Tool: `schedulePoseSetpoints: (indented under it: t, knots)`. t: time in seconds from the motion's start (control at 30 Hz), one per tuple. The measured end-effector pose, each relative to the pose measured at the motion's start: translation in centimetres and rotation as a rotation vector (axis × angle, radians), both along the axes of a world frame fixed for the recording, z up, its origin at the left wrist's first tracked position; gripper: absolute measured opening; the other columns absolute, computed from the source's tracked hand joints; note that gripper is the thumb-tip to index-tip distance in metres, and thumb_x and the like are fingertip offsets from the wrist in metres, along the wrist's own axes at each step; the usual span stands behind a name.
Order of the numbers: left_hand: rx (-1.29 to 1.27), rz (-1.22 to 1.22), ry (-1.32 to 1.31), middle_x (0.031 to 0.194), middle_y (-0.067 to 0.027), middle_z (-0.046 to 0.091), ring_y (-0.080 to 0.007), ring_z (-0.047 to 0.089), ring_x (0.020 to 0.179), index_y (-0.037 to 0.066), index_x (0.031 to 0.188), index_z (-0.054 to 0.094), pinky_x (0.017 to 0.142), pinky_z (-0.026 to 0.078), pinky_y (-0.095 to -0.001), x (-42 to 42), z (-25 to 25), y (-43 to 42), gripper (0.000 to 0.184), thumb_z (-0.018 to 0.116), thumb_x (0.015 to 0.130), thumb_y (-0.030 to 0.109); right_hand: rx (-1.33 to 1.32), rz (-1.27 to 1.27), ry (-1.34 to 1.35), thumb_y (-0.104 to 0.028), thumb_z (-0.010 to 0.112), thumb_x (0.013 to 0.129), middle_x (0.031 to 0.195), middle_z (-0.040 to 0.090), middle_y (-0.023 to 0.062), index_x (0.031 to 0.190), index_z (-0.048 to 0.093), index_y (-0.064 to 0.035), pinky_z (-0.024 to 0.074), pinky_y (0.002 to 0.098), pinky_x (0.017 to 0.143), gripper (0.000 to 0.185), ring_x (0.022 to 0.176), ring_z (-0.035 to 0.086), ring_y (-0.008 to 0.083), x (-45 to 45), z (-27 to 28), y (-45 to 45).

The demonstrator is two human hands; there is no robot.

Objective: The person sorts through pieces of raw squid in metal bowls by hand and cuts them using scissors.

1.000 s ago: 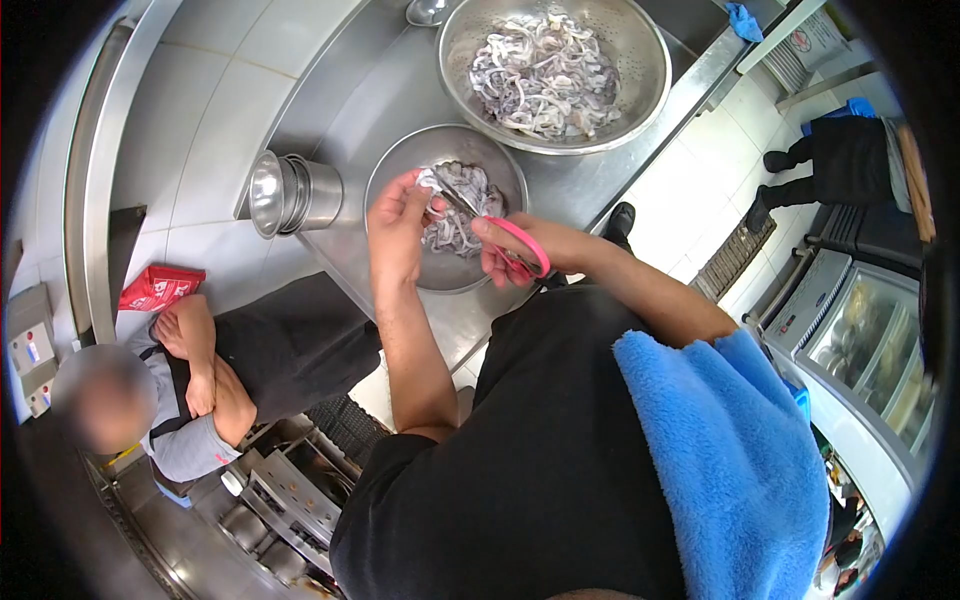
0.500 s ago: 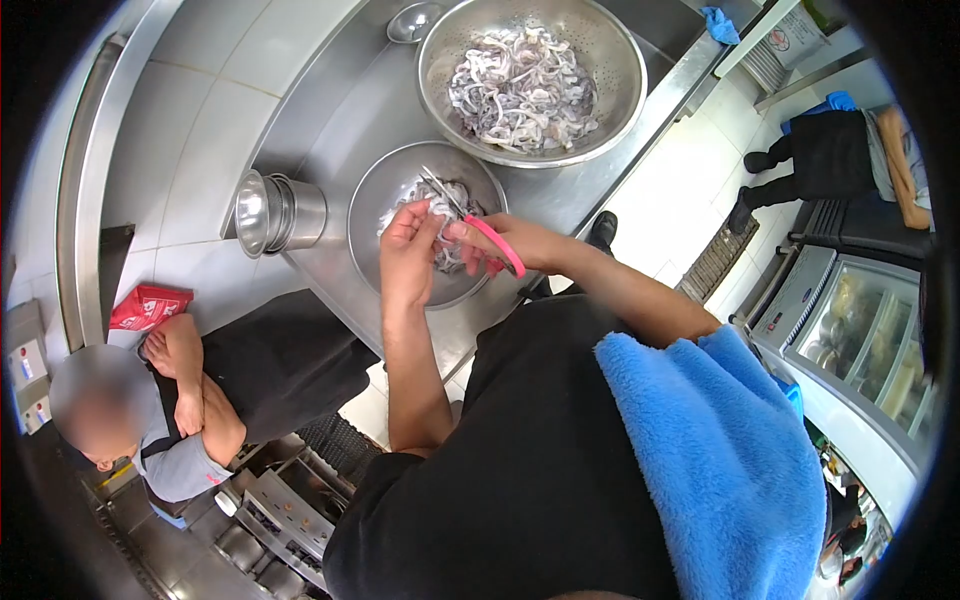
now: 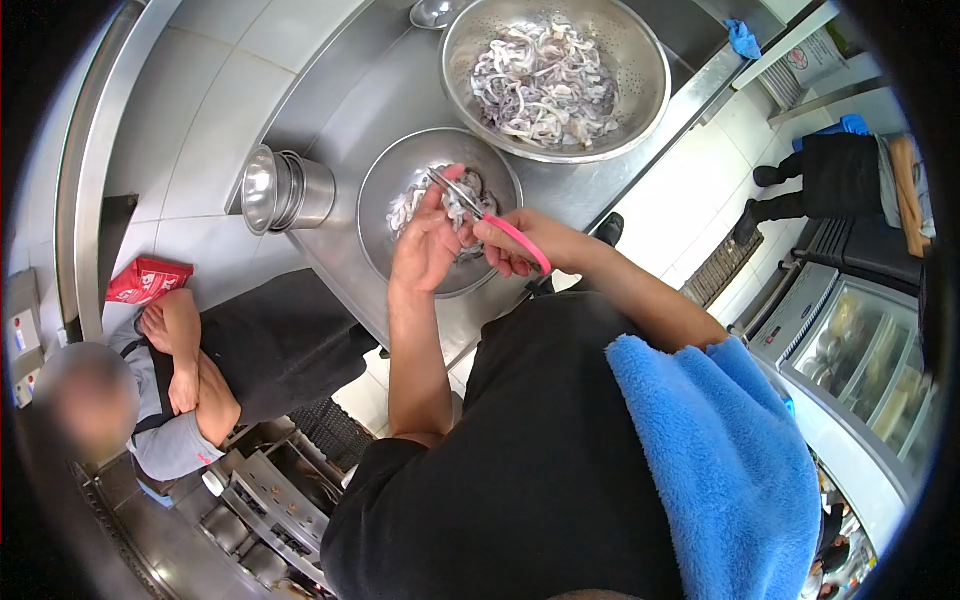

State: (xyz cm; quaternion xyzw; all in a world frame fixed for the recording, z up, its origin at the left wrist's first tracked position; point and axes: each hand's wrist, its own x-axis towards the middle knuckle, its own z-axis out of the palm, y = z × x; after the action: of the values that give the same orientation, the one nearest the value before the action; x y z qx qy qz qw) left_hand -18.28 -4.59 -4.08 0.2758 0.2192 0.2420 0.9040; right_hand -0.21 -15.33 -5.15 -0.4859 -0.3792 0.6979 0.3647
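Note:
My right hand (image 3: 515,243) grips scissors (image 3: 512,238) by their pink handles. Their metal blades point up and left over a steel bowl (image 3: 375,245). Palm up, my left hand (image 3: 428,250) is at the bowl's near side, its index finger stretched along the blades. A pale squid piece (image 3: 459,208) lies at its fingers, partly covered by the scissors. More cut squid (image 3: 404,207) is in the bowl beneath both hands. Just beyond stands a large perforated colander (image 3: 655,85) holding a heap of squid strips (image 3: 545,85).
Nested steel containers (image 3: 318,195) stand left of the bowl on the steel counter (image 3: 345,110). A small metal bowl (image 3: 436,12) and a blue cloth (image 3: 742,40) are farther back. One person with folded arms (image 3: 190,375) is close on the left; another person (image 3: 850,180) stands at right.
My left hand has turned palm up and its fingers have opened out from a pinch. The scissors remain in my right hand. The whole view has shifted slightly.

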Motion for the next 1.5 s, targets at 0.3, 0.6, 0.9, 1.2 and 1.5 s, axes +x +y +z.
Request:
schedulePoseSetpoints:
  t: [0.3, 0.6, 0.9, 1.2, 1.5]
  knots:
    - [0.223, -0.26, 0.057, 0.117, -0.0024, 0.062, -0.0112, 0.054, 0.087, 0.01, 0.138, 0.054, 0.073, 0.044, -0.0273, -1.7, -5.3, 1.6, 0.031, 0.052, 0.111, 0.025, -0.028, 0.0, 0.1, -0.076, 0.047, 0.098, 0.07, 0.063, 0.0027, 0.09, 0.069, -0.0047, 0.042, 0.0247, 0.052, 0.076, 0.058, 0.056, 0.0103, -0.3, 0.8, -0.5]
    - [0.301, -0.346, 0.32, 0.11, -0.001, 0.061, -0.0123, 0.055, 0.088, 0.007, 0.133, 0.056, 0.078, 0.045, -0.0296, -1.4, -1.8, 1.3, 0.029, 0.054, 0.108, 0.021, -0.094, 0.045, 0.303, -0.081, 0.038, 0.098, 0.074, 0.065, 0.0033, 0.092, 0.068, -0.0071, 0.0413, 0.0238, 0.052, 0.08, 0.058, 0.055, 0.0093, 0.4, 0.5, -1.4]
    - [0.409, -0.381, 0.386, 0.097, -0.0013, 0.061, -0.0128, 0.055, 0.085, 0.006, 0.117, 0.061, 0.076, 0.044, -0.0289, -1.3, -0.7, 1.0, 0.022, 0.055, 0.106, 0.024, -0.062, 0.127, 0.341, -0.08, 0.032, 0.1, 0.079, 0.065, -0.0009, 0.108, 0.068, -0.0074, 0.0378, 0.0221, 0.053, 0.082, 0.061, 0.054, 0.0067, 0.8, -0.7, -1.7]
    - [0.682, -0.428, 0.6, 0.083, -0.0044, 0.059, -0.0146, 0.055, 0.077, 0.001, 0.098, 0.061, 0.071, 0.045, -0.0308, -0.4, 0.0, 1.3, 0.021, 0.052, 0.1, 0.019, -0.068, 0.078, 0.146, -0.082, 0.039, 0.097, 0.07, 0.063, 0.0043, 0.08, 0.065, -0.0069, 0.0415, 0.0253, 0.052, 0.081, 0.056, 0.055, 0.0104, 0.8, -0.2, -1.4]
    - [0.896, -0.403, 0.756, 0.081, -0.0118, 0.06, -0.0197, 0.059, 0.074, -0.004, 0.092, 0.059, 0.068, 0.048, -0.0382, -0.8, -2.9, 1.7, 0.028, 0.054, 0.098, 0.023, -0.13, 0.025, -0.064, -0.074, 0.052, 0.098, 0.054, 0.058, 0.004, 0.064, 0.064, -0.0066, 0.0386, 0.0269, 0.043, 0.077, 0.045, 0.052, 0.0122, 0.6, 1.1, -1.5]
